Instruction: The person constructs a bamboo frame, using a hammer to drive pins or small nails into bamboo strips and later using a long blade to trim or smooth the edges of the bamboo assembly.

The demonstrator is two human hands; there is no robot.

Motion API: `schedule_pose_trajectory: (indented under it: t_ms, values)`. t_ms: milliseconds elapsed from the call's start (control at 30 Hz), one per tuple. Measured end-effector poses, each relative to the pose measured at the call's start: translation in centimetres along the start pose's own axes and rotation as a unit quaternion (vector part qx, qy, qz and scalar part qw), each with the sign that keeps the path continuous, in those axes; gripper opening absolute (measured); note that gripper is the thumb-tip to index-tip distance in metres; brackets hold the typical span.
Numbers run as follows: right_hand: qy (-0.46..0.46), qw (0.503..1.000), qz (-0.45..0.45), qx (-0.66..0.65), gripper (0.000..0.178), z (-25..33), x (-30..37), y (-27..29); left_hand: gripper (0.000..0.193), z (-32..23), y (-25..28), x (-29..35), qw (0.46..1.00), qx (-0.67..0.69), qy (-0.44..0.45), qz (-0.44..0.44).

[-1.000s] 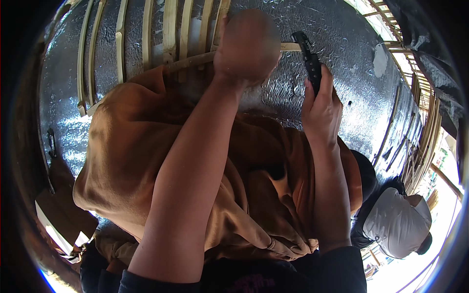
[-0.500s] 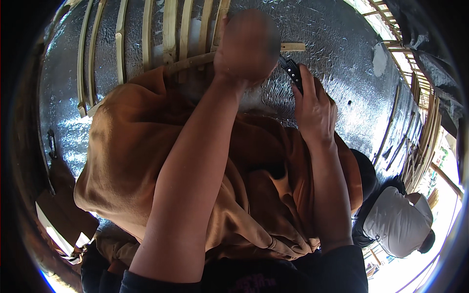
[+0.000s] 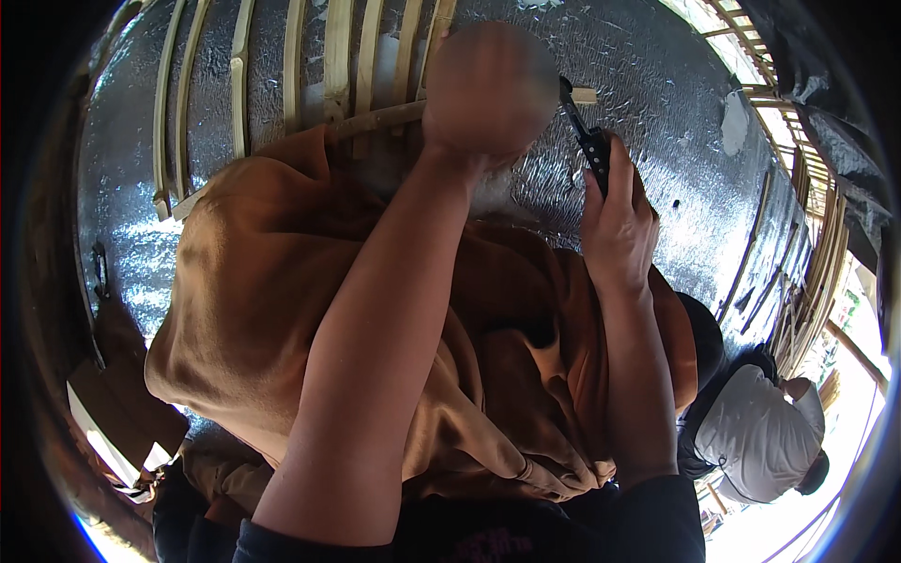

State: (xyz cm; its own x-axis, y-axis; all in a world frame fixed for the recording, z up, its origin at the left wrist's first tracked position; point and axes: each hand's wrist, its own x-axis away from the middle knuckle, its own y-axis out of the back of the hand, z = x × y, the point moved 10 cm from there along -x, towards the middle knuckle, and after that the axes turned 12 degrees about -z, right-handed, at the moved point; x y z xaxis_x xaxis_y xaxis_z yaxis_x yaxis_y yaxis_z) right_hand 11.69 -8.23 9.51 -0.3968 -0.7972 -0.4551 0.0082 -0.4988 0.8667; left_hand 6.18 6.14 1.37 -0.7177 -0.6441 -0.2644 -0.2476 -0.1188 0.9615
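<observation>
My right hand [image 3: 621, 211] is closed round the black, riveted handle of a knife [image 3: 593, 148]. The blade points up and left, its tip beside my left hand [image 3: 493, 94]. A blur covers the left hand's fingers, so their grip is hidden. From either side of that hand a pale wooden strip [image 3: 385, 119] sticks out, its right end close behind the knife blade. Brown cloth [image 3: 253, 281] is draped below my hands, under both forearms.
Several long wooden slats [image 3: 293, 66] lie side by side on a crinkled silver sheet [image 3: 648, 103]. A cardboard piece [image 3: 127, 403] is at lower left. Another person in a pale shirt [image 3: 760, 432] bends over at lower right, near a bundle of thin sticks [image 3: 798, 310].
My right hand has drawn the knife right and slightly down, and more of its blade shows beside my left hand. The whole view has shifted slightly.
</observation>
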Motion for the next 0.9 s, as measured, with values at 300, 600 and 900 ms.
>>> schedule_pose_trajectory:
  t_ms: [300,600,900]
  values:
    - [-0.045,0.992,0.081,0.090,0.052,-1.4,0.4,-1.6,0.082,-0.1,0.0,0.1,1.000,0.000,-0.012,-0.026]
    - [-0.026,0.993,0.075,0.089,0.049,-1.1,0.4,-1.4,0.082,0.0,0.1,0.1,1.000,-0.005,-0.001,-0.014]
    - [-0.029,0.997,0.026,0.068,0.053,-1.1,0.0,-0.3,0.082,-0.1,-0.3,0.0,1.000,-0.010,-0.010,-0.016]
